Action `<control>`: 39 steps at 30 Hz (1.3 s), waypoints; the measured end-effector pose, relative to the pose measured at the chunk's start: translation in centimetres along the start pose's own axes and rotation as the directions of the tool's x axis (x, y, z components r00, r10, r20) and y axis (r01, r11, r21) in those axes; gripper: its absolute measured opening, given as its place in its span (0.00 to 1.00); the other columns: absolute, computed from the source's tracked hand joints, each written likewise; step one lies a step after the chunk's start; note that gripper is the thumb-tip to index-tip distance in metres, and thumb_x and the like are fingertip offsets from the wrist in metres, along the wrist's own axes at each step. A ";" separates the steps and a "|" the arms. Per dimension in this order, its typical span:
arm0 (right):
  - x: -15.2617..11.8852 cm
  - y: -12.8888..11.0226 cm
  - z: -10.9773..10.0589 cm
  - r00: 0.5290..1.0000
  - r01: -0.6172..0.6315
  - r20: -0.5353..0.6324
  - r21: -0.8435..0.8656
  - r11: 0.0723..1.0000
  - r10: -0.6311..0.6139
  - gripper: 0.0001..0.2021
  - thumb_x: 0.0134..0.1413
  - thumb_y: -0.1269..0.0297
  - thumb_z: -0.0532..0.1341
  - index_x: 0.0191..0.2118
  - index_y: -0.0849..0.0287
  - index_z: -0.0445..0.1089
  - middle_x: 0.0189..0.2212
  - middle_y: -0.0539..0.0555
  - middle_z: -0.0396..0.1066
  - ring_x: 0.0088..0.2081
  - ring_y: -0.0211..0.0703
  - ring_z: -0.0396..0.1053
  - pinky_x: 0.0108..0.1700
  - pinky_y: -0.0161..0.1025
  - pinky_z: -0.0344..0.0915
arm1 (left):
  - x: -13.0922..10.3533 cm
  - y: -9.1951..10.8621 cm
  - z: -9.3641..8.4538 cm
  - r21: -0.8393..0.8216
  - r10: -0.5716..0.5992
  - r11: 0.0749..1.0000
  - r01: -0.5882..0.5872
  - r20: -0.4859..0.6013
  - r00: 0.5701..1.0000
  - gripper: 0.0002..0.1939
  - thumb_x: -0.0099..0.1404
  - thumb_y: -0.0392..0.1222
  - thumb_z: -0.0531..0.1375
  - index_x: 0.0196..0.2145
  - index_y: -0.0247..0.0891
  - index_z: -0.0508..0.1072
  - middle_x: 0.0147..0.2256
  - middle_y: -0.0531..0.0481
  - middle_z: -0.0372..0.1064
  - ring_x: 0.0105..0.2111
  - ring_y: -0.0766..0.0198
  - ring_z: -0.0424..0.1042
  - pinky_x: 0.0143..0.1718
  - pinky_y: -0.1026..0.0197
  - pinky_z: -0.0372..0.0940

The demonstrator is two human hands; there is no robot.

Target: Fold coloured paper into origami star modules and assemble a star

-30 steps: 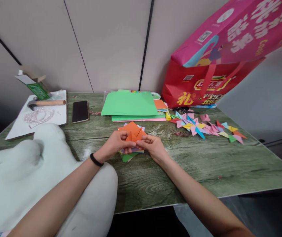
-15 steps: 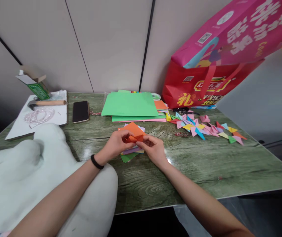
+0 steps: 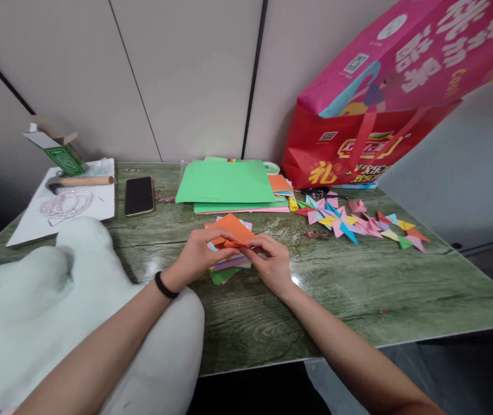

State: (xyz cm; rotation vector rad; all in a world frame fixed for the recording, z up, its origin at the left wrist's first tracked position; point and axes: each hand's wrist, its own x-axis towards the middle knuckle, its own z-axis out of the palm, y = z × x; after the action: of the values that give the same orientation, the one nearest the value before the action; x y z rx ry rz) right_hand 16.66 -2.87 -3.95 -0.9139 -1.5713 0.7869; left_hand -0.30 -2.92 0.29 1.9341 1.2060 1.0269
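Between both hands is a small folded piece of orange paper [image 3: 241, 244], seen nearly edge-on. My left hand [image 3: 205, 249], with a black band at the wrist, pinches its left side between thumb and fingers. On the right side, my right hand [image 3: 271, 260] grips it with closed fingertips. Just beneath the hands lies a fanned stack of square coloured paper [image 3: 223, 275], with an orange sheet [image 3: 229, 226] on top and green, purple and white edges showing. Parts of the folded piece are hidden by my fingers.
Green sheets [image 3: 227, 181] lie at the back. Folded paper stars [image 3: 337, 219] spread to the right, below a red gift bag [image 3: 328, 150]. A phone [image 3: 139, 196], a hammer [image 3: 84, 181] and a green box [image 3: 65, 158] stand left, behind a large white sculpted form [image 3: 86, 248].
The folded orange paper has been tilted and pressed flatter between my fingers. My fingertips have shifted slightly, and the view has moved a little.
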 end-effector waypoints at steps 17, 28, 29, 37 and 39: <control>0.0 -0.1 -0.3 0.994 0.109 0.029 -0.085 0.990 -0.107 0.03 0.49 0.65 0.61 0.30 0.54 0.73 0.26 0.53 0.70 0.28 0.41 0.66 0.29 0.38 0.63 | 0.0 0.1 -0.1 0.053 0.101 0.994 -0.100 -0.009 0.995 0.04 0.54 0.38 0.62 0.30 0.37 0.76 0.31 0.48 0.76 0.32 0.62 0.72 0.37 0.63 0.64; 0.4 1.0 0.3 0.896 -0.409 0.294 0.254 0.876 0.333 0.12 0.40 0.56 0.65 0.28 0.59 0.67 0.24 0.49 0.67 0.26 0.39 0.67 0.28 0.37 0.69 | 0.3 -0.9 0.0 -0.294 -0.345 0.877 0.380 0.164 0.924 0.12 0.51 0.43 0.63 0.19 0.31 0.70 0.15 0.54 0.65 0.14 0.72 0.62 0.16 0.69 0.57; 0.3 1.1 0.5 0.897 -0.423 0.273 0.295 0.857 0.348 0.13 0.38 0.57 0.66 0.29 0.59 0.66 0.24 0.49 0.67 0.26 0.39 0.67 0.29 0.38 0.70 | 0.2 -1.1 0.1 -0.331 -0.364 0.855 0.400 0.167 0.916 0.12 0.51 0.44 0.63 0.19 0.31 0.70 0.16 0.54 0.66 0.14 0.72 0.63 0.16 0.69 0.58; 0.1 0.9 0.7 0.949 -0.316 0.134 0.345 0.884 0.287 0.08 0.40 0.63 0.66 0.28 0.58 0.68 0.25 0.48 0.68 0.25 0.37 0.68 0.30 0.37 0.69 | 0.3 -1.6 0.3 -0.458 -0.436 0.765 0.453 0.151 0.887 0.13 0.50 0.45 0.64 0.21 0.31 0.72 0.21 0.52 0.68 0.20 0.71 0.66 0.21 0.69 0.63; 0.1 0.8 0.8 0.958 -0.285 0.132 0.302 0.910 0.256 0.05 0.42 0.63 0.64 0.28 0.58 0.71 0.27 0.50 0.69 0.27 0.38 0.68 0.32 0.38 0.68 | 0.3 -1.6 0.4 -0.447 -0.432 0.774 0.448 0.144 0.890 0.13 0.51 0.46 0.63 0.21 0.31 0.72 0.21 0.52 0.67 0.20 0.72 0.66 0.21 0.70 0.63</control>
State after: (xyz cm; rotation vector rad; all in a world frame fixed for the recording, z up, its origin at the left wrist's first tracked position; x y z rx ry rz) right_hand 15.96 -2.43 -4.73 -0.8751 -1.3537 1.2564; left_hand -0.61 -2.10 -1.13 1.2070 1.1802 0.9179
